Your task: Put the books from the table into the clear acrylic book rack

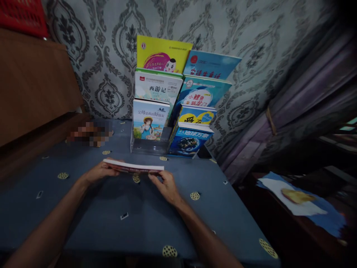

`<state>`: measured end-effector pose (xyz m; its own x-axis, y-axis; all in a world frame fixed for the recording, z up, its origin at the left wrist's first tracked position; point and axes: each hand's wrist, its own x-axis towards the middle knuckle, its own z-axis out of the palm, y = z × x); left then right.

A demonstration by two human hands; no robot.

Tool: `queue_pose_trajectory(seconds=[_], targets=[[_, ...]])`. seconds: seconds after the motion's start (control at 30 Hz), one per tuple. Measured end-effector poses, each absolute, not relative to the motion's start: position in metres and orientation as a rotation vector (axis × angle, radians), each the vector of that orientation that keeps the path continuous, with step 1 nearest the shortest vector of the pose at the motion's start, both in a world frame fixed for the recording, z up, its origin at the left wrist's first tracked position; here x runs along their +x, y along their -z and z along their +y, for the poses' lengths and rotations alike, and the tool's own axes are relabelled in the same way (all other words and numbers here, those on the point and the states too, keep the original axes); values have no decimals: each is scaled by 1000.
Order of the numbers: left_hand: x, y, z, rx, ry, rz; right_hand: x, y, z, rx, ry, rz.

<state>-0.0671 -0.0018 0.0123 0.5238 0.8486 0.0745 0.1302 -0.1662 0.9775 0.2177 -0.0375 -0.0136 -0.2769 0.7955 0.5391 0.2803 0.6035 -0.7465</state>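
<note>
Both of my hands grip a thin book (134, 167) seen nearly edge-on, its white page edge turned up and a reddish cover facing me. At its left end my left hand (103, 171) is closed on it. My right hand (166, 185) pinches the right end, thumb on the near side. Behind the book stands a clear acrylic book rack (149, 148) holding books in two stepped columns. The front left book (150, 121) has a pale cover with a drawn figure; the front right book (189, 142) is blue.
A dark blue patterned cloth covers the table (111, 223). Back left lies a blurred-out item (89, 134) beside a brown wooden panel (36, 78) with a red basket (23, 16) above. A purple curtain (256, 123) hangs right, near a blue-and-white sheet (295, 197).
</note>
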Motion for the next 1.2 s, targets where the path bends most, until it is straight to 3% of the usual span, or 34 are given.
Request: queue_pose_trajectory(seconds=[0.53,1.2], targets=[[-31,-18,58,1868,-1377,756,222,9,11,-744,-275,-1830],[-5,-11,82,1719,-1501,1205,211,4,50,-909,-555,-1561]])
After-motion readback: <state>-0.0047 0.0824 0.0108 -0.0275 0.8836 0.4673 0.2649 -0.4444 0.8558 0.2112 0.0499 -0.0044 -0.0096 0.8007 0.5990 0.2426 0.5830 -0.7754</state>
